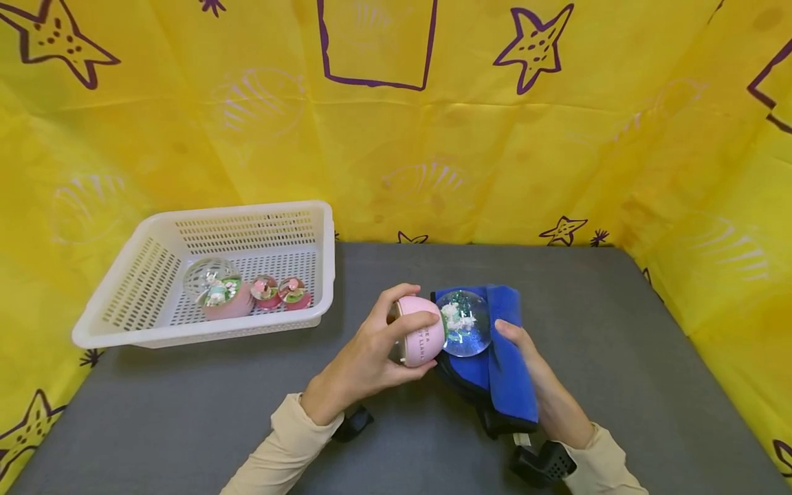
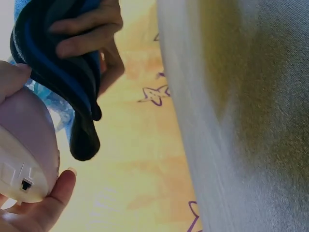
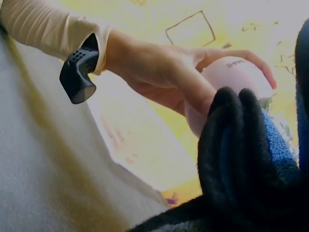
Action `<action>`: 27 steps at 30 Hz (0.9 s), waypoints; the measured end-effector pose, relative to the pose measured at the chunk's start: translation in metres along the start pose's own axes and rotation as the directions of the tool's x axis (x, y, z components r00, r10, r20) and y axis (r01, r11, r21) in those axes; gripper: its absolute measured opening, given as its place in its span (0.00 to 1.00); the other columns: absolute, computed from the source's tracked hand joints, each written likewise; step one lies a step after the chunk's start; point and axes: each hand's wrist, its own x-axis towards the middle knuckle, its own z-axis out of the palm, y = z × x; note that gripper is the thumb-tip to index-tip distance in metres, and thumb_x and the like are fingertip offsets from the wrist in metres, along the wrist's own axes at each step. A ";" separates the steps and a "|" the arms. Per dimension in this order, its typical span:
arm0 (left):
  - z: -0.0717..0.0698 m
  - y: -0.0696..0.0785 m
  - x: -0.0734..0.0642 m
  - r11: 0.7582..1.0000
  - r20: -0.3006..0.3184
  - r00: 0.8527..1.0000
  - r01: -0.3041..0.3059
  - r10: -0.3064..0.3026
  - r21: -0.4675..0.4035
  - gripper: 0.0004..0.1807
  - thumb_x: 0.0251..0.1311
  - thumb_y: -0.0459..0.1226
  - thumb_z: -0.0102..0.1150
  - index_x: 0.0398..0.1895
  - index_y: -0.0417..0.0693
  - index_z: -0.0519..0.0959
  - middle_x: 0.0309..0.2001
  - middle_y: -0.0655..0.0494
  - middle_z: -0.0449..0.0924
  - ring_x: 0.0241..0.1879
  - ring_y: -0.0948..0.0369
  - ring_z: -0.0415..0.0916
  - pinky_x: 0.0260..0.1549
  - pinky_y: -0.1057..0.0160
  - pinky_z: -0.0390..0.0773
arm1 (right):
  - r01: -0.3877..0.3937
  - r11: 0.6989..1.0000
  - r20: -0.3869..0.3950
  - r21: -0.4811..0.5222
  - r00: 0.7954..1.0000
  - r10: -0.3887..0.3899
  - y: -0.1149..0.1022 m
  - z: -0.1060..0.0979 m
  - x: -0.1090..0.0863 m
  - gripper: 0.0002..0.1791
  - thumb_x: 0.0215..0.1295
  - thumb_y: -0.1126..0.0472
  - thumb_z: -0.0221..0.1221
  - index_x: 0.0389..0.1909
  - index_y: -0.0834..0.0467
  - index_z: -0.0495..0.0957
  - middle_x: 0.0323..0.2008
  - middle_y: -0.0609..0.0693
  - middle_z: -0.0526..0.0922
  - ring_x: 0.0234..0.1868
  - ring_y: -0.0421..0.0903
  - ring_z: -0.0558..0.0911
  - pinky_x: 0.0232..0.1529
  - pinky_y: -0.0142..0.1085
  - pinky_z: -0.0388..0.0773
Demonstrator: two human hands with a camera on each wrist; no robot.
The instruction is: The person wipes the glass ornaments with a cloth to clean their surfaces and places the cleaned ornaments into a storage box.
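Note:
A snow globe with a pink base and small white figures under its clear dome [image 1: 465,323] lies tilted on its side above the table. My left hand [image 1: 365,347] grips it by the pink base [image 1: 423,337], fingers over the top and thumb below. Folded behind and beside the dome is a blue cloth [image 1: 513,371] with black edging. My right hand [image 1: 547,385] holds this cloth from the right, its thumb on the blue side near the glass. In the left wrist view, the base's underside [image 2: 21,179] shows a small dark switch or slot. Cloth folds [image 3: 231,154] hide much of the dome in the right wrist view.
At the left of the grey table [image 1: 383,275] stands a white perforated basket [image 1: 204,337]. Inside it are a larger pink-based snow globe [image 1: 225,302] and two small globes [image 1: 293,294]. A yellow patterned curtain [image 1: 371,151] hangs behind and at both sides.

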 end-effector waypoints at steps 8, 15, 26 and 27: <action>-0.006 -0.003 -0.001 0.992 0.033 0.995 -0.095 0.093 0.084 0.47 0.33 0.35 0.83 0.60 0.47 0.65 0.63 0.43 0.68 0.62 0.48 0.67 0.59 0.52 0.76 | -0.061 0.991 0.011 0.119 0.998 0.061 -0.015 0.010 0.002 0.50 0.68 0.33 0.41 0.77 0.50 0.25 0.75 0.58 0.39 0.72 0.58 0.48 0.68 0.52 0.55; -0.003 0.003 0.000 0.997 0.053 0.999 -0.009 0.004 0.081 0.47 0.36 0.34 0.82 0.62 0.56 0.64 0.65 0.37 0.62 0.60 0.44 0.72 0.49 0.55 0.83 | 0.178 0.950 0.013 0.257 0.982 -0.188 -0.009 0.015 0.006 0.34 0.70 0.41 0.41 0.70 0.54 0.48 0.56 0.50 0.70 0.56 0.48 0.74 0.53 0.41 0.75; 0.000 0.007 0.000 0.950 0.052 0.974 0.225 -0.219 -0.217 0.44 0.42 0.38 0.79 0.65 0.53 0.65 0.66 0.48 0.64 0.63 0.52 0.69 0.49 0.56 0.81 | 0.385 0.871 -0.073 0.304 0.921 -0.382 -0.005 0.019 0.006 0.22 0.69 0.54 0.47 0.62 0.54 0.58 0.46 0.44 0.78 0.47 0.42 0.81 0.47 0.38 0.81; 0.000 0.007 0.000 0.939 0.052 0.969 0.247 -0.242 -0.239 0.45 0.43 0.38 0.78 0.66 0.53 0.64 0.66 0.48 0.65 0.62 0.53 0.69 0.49 0.57 0.80 | 0.388 0.869 -0.076 0.306 0.920 -0.384 -0.005 0.019 0.006 0.22 0.69 0.55 0.47 0.61 0.54 0.59 0.46 0.44 0.78 0.47 0.41 0.81 0.47 0.38 0.81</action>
